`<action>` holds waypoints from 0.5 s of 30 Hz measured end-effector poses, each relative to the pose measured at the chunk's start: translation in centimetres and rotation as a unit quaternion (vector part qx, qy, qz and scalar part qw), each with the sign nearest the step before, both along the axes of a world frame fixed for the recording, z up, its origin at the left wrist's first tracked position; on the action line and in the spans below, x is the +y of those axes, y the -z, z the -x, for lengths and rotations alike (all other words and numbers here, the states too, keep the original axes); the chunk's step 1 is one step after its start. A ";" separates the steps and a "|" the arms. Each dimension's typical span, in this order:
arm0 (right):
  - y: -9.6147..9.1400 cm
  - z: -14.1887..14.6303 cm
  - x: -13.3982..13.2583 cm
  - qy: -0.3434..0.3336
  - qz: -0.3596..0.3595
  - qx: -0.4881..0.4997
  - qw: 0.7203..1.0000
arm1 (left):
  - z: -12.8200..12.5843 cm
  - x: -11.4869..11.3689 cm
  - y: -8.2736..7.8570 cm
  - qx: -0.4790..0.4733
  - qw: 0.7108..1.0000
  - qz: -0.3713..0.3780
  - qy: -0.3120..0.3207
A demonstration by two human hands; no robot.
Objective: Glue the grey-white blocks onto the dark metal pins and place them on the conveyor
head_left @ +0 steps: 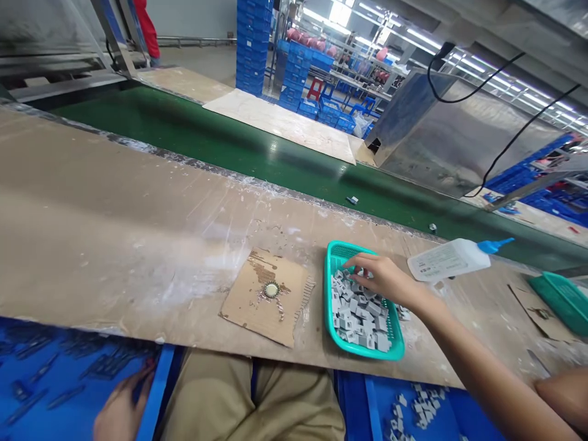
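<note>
Reaching from the right, the right hand [388, 280] sets half-curled fingertips on the grey parts [361, 318] at the far end of the teal basket [327, 300] on the counter [138, 245], its grip's contents unclear; the blurred left hand [117, 416] lies well apart.

Bright ceiling strip lights [482, 68] glare at top right; the lower left corner blurs, edges bend.

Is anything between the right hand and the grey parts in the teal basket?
Nothing visible. The right hand is over the teal basket, fingertips down among the grey parts. The glue bottle lies beyond the basket's right side, off that path.
</note>
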State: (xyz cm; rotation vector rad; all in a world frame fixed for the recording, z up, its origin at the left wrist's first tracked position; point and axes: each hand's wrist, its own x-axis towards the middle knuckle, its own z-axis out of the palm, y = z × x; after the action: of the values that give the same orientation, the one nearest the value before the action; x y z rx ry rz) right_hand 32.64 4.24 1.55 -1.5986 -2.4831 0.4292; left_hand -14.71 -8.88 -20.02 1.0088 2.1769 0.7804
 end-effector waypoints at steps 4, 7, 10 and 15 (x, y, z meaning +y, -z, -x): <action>0.5 -0.7 1.1 -0.027 0.048 -0.001 0.998 | -0.1 1.5 -2.4 0.026 0.999 0.039 0.023; 0.8 -0.5 1.9 -0.069 0.063 -0.009 0.996 | 0.6 2.1 -2.2 -0.029 0.999 0.040 -0.010; 1.4 -0.2 2.2 -0.087 0.045 -0.030 0.995 | 1.1 2.1 -1.8 -0.085 0.989 0.089 -0.075; 2.6 -0.4 2.4 -0.062 0.003 -0.047 0.997 | 0.9 1.3 -2.4 -0.028 0.989 0.108 -0.101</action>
State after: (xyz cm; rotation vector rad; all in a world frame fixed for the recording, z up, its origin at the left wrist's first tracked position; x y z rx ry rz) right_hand 33.03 6.68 -1.04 -1.5064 -2.6640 0.3867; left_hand -15.62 -7.60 -17.60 0.6574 2.2816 0.6364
